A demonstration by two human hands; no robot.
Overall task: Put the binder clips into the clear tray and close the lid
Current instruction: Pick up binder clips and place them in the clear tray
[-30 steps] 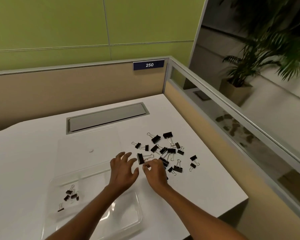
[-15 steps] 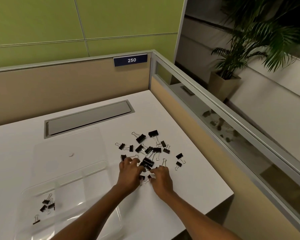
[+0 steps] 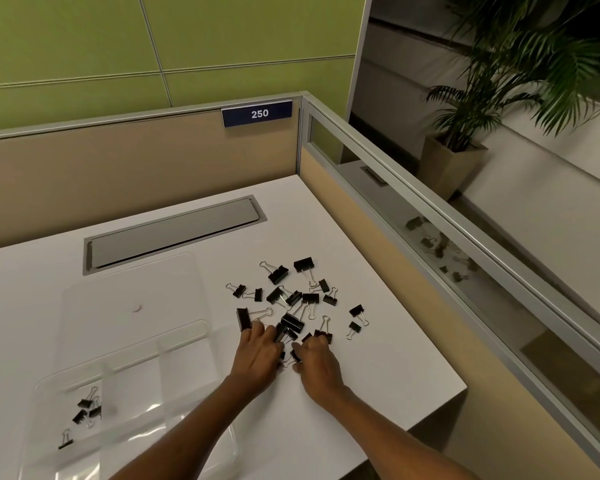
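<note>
Clear plastic tray sits nearest, front-left on the white desk, with a few stowed clips in its left compartment. Both hands are at the near edge of the loose binder clips. The right hand pinches one small clip between thumb and finger. The left hand has its fingers curled down onto clips, but can't tell if it has hold of any.

Handling guess: light, rigid steel. Black bodies are slick and the wire loops snag neighbours. Pinch by the body sides or a loop, a few per trip.

Tray lid lies open flat behind the tray. It looks thin and flexy, so press at the rim. Grey cable hatch is beyond.
</note>
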